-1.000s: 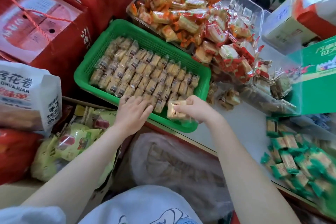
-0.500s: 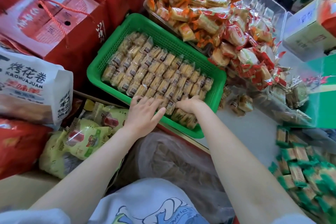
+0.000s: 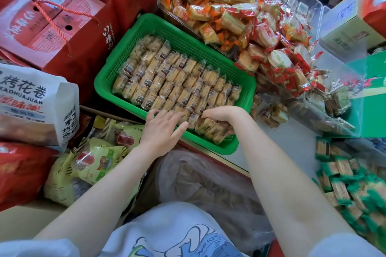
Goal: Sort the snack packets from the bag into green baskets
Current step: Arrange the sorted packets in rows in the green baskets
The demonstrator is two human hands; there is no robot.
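Head: both hands (image 3: 165, 129) at basket (image 3: 133, 108) rim.

A snack shop's stock area, crowded with red gift boxes (image 3: 52, 21), heaped wrapped biscuits (image 3: 225, 2), bagged rolls (image 3: 35, 104) and a green basket (image 3: 158, 29) of packets.

Snack packets (image 3: 173, 81) in rows in the basket (image 3: 246, 81) (both hands at its near edge), bag (image 3: 208, 183) below.

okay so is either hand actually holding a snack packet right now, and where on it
The right hand curls over packets at the near end of the green basket; the hold itself is hidden. The left hand rests flat, holding nothing.
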